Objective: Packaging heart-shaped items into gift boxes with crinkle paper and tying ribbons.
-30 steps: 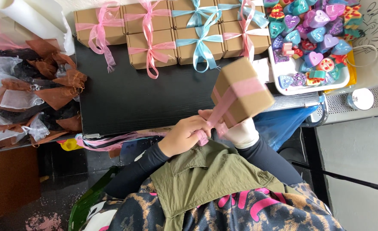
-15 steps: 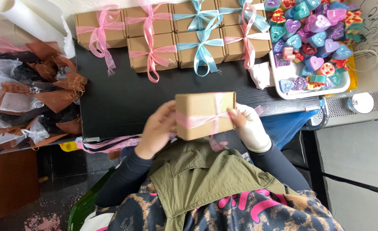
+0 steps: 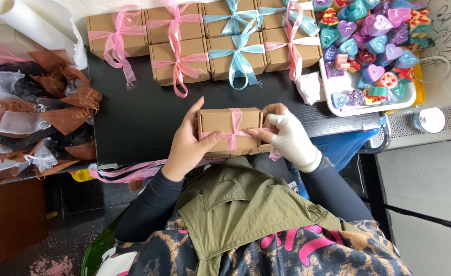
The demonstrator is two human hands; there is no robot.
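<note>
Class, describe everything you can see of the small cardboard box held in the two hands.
The cardboard box is small, brown and closed, lying level above the near edge of the black board. A pink ribbon crosses over its top. The left hand grips its left side, thumb on the ribbon; the gloved right hand pinches the ribbon at its right.

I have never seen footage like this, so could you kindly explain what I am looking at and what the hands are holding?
There is no machine here: a camera on a person's head looks down at their two hands. The left hand is bare and the right hand, in a white glove, grips from the other side; between them they hold a brown box with a pink ribbon crossed over it. On the black table beyond lie tied boxes with pink or blue bows. A white tray of coloured heart shapes is on the right, and mesh bags are on the left.
</note>
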